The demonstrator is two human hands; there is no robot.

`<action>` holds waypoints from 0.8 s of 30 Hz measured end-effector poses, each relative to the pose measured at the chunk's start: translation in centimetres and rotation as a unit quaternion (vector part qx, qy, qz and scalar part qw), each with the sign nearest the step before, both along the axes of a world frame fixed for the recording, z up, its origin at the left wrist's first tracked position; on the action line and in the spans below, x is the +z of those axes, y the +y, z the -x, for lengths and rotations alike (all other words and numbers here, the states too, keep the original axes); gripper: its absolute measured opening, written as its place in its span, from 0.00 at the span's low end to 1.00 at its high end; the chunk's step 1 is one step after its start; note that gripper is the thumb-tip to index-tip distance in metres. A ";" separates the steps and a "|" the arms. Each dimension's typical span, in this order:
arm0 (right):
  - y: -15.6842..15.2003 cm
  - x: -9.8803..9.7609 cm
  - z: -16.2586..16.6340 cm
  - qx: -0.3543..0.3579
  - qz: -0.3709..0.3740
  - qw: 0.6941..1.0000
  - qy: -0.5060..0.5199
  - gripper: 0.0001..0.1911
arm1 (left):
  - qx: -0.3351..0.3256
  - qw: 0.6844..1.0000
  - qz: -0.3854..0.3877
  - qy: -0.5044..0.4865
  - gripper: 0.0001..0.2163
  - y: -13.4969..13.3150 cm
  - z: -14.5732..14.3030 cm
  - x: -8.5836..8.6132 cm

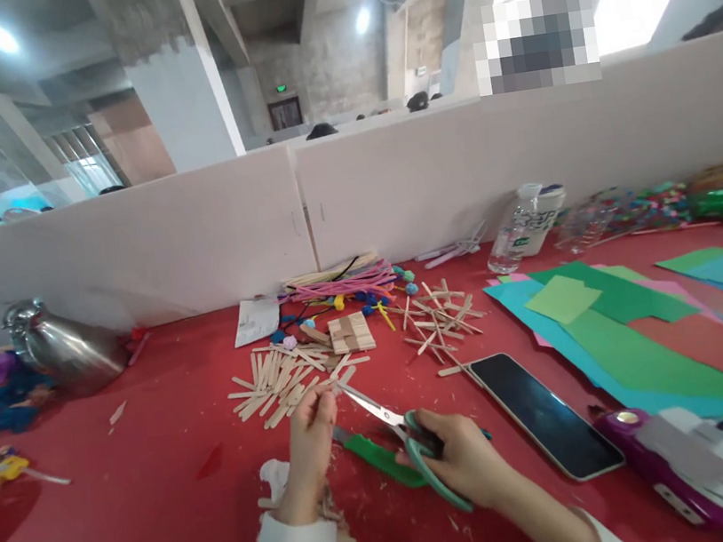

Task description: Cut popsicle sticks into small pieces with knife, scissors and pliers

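My right hand (464,463) grips green-handled scissors (389,424), whose open blades point up and left. My left hand (311,444) is closed in a pinch on a small wooden stick piece (338,380) held at the blade tips. Just beyond lies a pile of flat wooden craft sticks (275,386) on the red table (162,478). A small raft of joined sticks (350,333) sits behind the pile. Wood shavings and white scraps lie under my left wrist.
A dark phone (543,411) lies right of my hands, a purple-and-white glue gun (670,456) beyond it. Coloured paper sheets (613,334) spread to the right, with a plastic bottle (517,231), thin sticks (439,318), pipe cleaners (343,283). A metal kettle (59,345) stands left. White partitions back the table.
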State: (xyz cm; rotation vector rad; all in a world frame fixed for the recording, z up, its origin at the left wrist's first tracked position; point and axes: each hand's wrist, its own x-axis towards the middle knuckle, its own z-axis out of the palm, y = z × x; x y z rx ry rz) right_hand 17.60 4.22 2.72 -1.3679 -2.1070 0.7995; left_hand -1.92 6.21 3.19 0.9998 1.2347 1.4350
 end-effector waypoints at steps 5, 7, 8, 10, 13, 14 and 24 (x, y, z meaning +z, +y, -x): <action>-0.8 0.2 -0.5 -0.008 0.005 0.999 -0.047 0.15 | 0.024 1.000 0.006 -0.014 0.18 0.0 0.6 -0.8; -1.2 -0.1 -0.5 -0.008 0.011 0.998 -0.059 0.16 | 0.029 0.999 0.005 -0.014 0.18 -0.3 0.4 -0.9; -1.3 -0.2 -0.5 -0.008 0.014 0.998 -0.064 0.16 | 0.029 1.000 0.003 -0.012 0.17 -0.4 0.3 -1.0; -1.5 -0.5 -0.4 -0.008 0.022 0.997 -0.071 0.17 | 0.025 1.000 0.001 -0.006 0.17 -0.6 0.1 -1.1; -1.5 -0.6 -0.3 0.000 0.044 0.996 -0.071 0.17 | 0.016 1.000 -0.003 0.007 0.18 -0.7 0.1 -1.1; -1.4 -0.6 -0.2 0.003 0.051 0.996 -0.070 0.17 | 0.014 1.000 -0.005 0.012 0.18 -0.8 0.1 -1.1; -1.3 -0.6 -0.3 0.009 0.090 0.995 -0.048 0.20 | -0.004 0.999 -0.011 0.041 0.17 -1.0 -0.1 -1.3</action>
